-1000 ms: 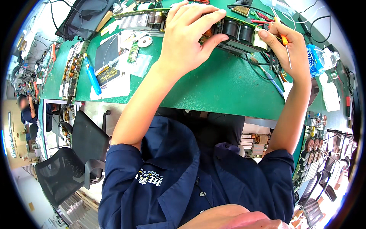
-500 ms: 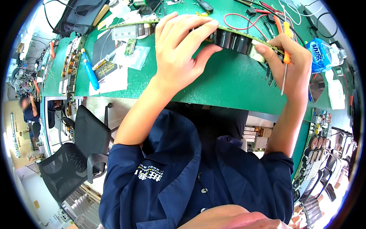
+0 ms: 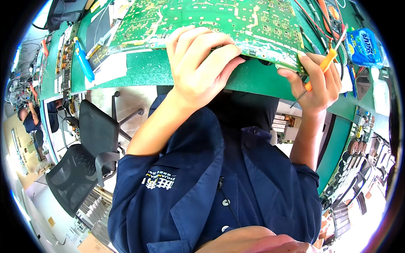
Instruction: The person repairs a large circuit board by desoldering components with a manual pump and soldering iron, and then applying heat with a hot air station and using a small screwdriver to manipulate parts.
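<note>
A large green circuit board [image 3: 206, 17] spans the top of the view with its trace side up, its near edge lying across the green bench. My left hand [image 3: 197, 67] is closed on that near edge, thumb underneath near some dark components. My right hand [image 3: 316, 82] is at the board's right corner, fingers curled round a screwdriver [image 3: 327, 61] with an orange handle, its thin shaft pointing down toward me, and fingertips touching the board. A white sheet and a syringe-like tube [image 3: 96, 47] lie left of the board, beside a blue-handled tool [image 3: 83, 60].
A blue plastic pack [image 3: 363, 47] and an orange meter [image 3: 333, 17] sit at the right with leads. Board assemblies [image 3: 63, 67] lie at the left bench edge. An empty mesh chair [image 3: 98, 139] stands left of me. A co-worker [image 3: 31, 124] works at the far left.
The board has tipped toward me, so its trace side now shows over much of the bench. Both hands moved down toward the bench's near edge with it, screwdriver still in my right hand.
</note>
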The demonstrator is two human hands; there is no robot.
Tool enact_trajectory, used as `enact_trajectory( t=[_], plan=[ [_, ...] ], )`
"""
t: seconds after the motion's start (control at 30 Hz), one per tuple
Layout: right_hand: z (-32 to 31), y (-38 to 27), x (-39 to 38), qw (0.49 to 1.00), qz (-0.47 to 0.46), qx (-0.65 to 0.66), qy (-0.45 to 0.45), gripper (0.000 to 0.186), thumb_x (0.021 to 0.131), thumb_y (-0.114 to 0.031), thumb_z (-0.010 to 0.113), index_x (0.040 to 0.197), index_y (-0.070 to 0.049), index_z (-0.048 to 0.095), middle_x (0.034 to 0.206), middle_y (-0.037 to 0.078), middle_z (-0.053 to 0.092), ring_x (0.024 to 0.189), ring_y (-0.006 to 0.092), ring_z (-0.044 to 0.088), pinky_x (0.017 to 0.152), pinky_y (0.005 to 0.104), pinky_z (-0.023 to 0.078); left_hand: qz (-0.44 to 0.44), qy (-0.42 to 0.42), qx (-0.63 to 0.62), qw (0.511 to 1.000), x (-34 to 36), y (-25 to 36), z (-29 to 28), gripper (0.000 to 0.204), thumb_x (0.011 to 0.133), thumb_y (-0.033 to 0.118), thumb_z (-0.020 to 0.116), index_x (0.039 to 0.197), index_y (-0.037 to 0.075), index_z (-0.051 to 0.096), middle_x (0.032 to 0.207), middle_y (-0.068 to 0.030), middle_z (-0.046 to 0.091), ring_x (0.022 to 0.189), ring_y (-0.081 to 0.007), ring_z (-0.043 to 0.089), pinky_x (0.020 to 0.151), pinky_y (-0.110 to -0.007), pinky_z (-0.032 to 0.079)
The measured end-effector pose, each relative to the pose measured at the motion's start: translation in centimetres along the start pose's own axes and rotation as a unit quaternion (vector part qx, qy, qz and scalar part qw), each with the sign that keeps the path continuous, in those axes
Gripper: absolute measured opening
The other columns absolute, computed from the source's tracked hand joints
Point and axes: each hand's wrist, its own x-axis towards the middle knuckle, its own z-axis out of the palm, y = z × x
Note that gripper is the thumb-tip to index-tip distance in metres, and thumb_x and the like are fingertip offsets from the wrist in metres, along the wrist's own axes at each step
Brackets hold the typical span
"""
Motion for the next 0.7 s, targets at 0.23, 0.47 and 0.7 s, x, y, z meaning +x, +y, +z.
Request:
enact_trajectory(
  t=[0.23, 0.47, 0.7],
  plan=[
    [0.6, -0.7, -2.5, 0.998, 0.043, 0.021, -0.029, 0.055, 0.059, -0.044, 0.091, 0.092, -0.005, 0.071, 0.079, 0.006, 0.069, 0.068, 0.0235, 0.065, 0.068, 0.0338, 0.054, -0.012, -0.054, -0.015, 0.998, -1.3, 0.1, 0.3, 0.032, 0.061, 0.015, 0.09, 0.086, 0.015, 0.07, 0.093, 0.0004, 0.066, 0.09, -0.0237, 0.062, 0.089, -0.04, 0.044],
    [1.0, -1.2, -2.8, 0.988, 0.121, 0.092, -0.025, 0.063, 0.051, -0.041, 0.095, 0.096, -0.005, 0.07, 0.081, 0.008, 0.071, 0.075, 0.0243, 0.067, 0.074, 0.0354, 0.054, -0.051, -0.039, -0.026, 0.998, -2.6, 0.4, 0.7, 0.027, 0.063, 0.018, 0.086, 0.085, 0.017, 0.07, 0.094, 0.002, 0.065, 0.09, -0.0243, 0.061, 0.085, -0.04, 0.042],
    [1.1, -0.8, -3.4, 0.967, 0.176, 0.185, 0.007, 0.069, 0.078, -0.064, 0.071, 0.104, 0.0, 0.067, 0.083, 0.014, 0.071, 0.078, 0.0278, 0.069, 0.076, 0.0361, 0.055, -0.083, -0.052, -0.04, 0.994, -2.8, 0.4, 0.3, 0.026, 0.061, 0.017, 0.086, 0.083, 0.016, 0.071, 0.096, -0.0003, 0.066, 0.09, -0.0259, 0.061, 0.084, -0.04, 0.043]
  ],
)
